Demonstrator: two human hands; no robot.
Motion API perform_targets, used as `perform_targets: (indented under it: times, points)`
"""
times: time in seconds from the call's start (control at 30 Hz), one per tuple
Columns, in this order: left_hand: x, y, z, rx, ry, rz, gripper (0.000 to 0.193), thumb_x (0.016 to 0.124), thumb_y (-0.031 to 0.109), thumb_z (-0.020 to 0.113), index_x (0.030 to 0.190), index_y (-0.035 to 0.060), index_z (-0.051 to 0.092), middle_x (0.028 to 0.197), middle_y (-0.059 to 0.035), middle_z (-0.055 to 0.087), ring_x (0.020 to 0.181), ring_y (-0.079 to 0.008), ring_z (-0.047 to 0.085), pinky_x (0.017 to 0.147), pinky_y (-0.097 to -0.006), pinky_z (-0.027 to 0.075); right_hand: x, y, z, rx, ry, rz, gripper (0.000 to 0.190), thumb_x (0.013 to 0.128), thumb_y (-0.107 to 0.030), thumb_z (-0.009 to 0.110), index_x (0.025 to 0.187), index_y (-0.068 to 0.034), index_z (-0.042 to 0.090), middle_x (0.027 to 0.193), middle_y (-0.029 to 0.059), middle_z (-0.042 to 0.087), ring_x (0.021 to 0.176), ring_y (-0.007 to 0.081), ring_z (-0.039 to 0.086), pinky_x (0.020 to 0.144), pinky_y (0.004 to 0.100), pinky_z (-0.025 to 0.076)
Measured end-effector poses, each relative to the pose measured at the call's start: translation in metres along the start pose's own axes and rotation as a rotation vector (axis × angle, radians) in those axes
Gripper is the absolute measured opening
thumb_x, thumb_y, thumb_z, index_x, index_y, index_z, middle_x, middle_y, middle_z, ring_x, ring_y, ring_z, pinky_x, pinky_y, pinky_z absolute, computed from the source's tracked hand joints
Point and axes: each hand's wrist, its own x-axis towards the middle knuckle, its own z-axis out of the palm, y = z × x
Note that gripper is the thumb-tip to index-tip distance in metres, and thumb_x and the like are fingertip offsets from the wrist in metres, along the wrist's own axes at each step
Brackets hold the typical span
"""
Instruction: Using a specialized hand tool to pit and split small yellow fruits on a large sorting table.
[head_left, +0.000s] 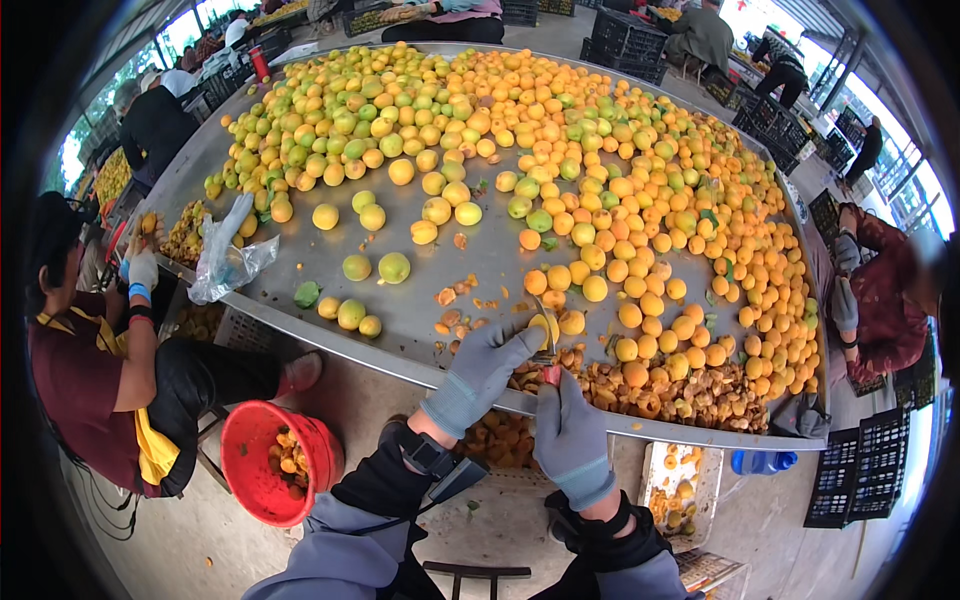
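Note:
My left hand (484, 367), in a grey knit glove, grips an apricot (545, 330) above the near edge of the metal table. In my right hand (574, 431), gloved alike, is the red handle of a small knife (551, 371). Its blade rises against the cut side of the apricot. Under and right of my hands lies a heap of brown apricot pits and scraps (675, 394) along the table's rim. Whole yellow and orange apricots (645, 292) spread just beyond. A few loose pits (450, 319) lie left of the knife.
A large pile of apricots (450, 97) covers the far side of the metal table (300, 247). A clear plastic bag (229, 259) lies at its left. Below stand a red bucket (277, 457) and a white tray (682, 487). Co-workers sit left (97, 360) and right (892, 292).

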Motion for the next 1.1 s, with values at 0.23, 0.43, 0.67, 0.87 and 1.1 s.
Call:
perform_targets:
  times: [0.23,0.43,0.67,0.87,1.1]
  points:
    - [-0.007,-0.005,0.017,0.155,0.309,-0.096,0.034,0.096,0.033,0.064,0.097,-0.0014,0.068,0.081,0.0014,0.063,0.074,-0.0049,0.055,0.067,-0.0221,0.046,-0.009,0.009,0.017,-0.243,0.053,-0.074,0.034,0.092,-0.014,0.057,0.116,0.009,0.049,0.058,0.0212,0.056,0.053,0.0403,0.060,0.045,0.0443,0.045]
    - [-0.009,0.001,0.017,0.179,0.342,-0.051,0.036,0.095,0.035,0.065,0.077,0.0041,0.062,0.071,0.0046,0.055,0.068,-0.0042,0.050,0.064,-0.0213,0.044,-0.002,0.015,0.012,-0.240,0.021,-0.078,0.037,0.093,-0.014,0.056,0.123,0.008,0.051,0.062,0.0233,0.059,0.054,0.0401,0.061,0.046,0.0449,0.045]
    - [0.005,-0.017,0.001,-0.001,0.236,-0.018,0.032,0.096,0.032,0.064,0.097,0.0006,0.067,0.083,0.0021,0.062,0.074,-0.0031,0.052,0.066,-0.0196,0.045,0.001,0.021,0.007,-0.255,0.012,-0.101,0.038,0.093,-0.018,0.057,0.123,0.005,0.049,0.066,0.0206,0.062,0.057,0.0381,0.063,0.049,0.0443,0.049]
    - [0.003,-0.015,-0.001,0.214,0.156,0.105,0.043,0.098,0.040,0.058,0.113,-0.0003,0.064,0.096,-0.0014,0.067,0.083,-0.0061,0.060,0.073,-0.0208,0.049,0.007,0.016,-0.003,-0.335,-0.041,-0.143,0.037,0.095,-0.019,0.055,0.124,0.003,0.050,0.068,0.0200,0.064,0.058,0.0362,0.065,0.050,0.0426,0.051]
    - [0.006,-0.026,-0.005,0.258,0.210,0.112,0.041,0.098,0.040,0.059,0.096,-0.0007,0.062,0.080,0.0008,0.059,0.071,-0.0047,0.052,0.063,-0.0220,0.044,0.010,0.020,-0.002,-0.354,-0.043,-0.141,0.039,0.092,-0.017,0.057,0.127,0.000,0.050,0.066,0.0199,0.062,0.060,0.0378,0.064,0.052,0.0421,0.051]
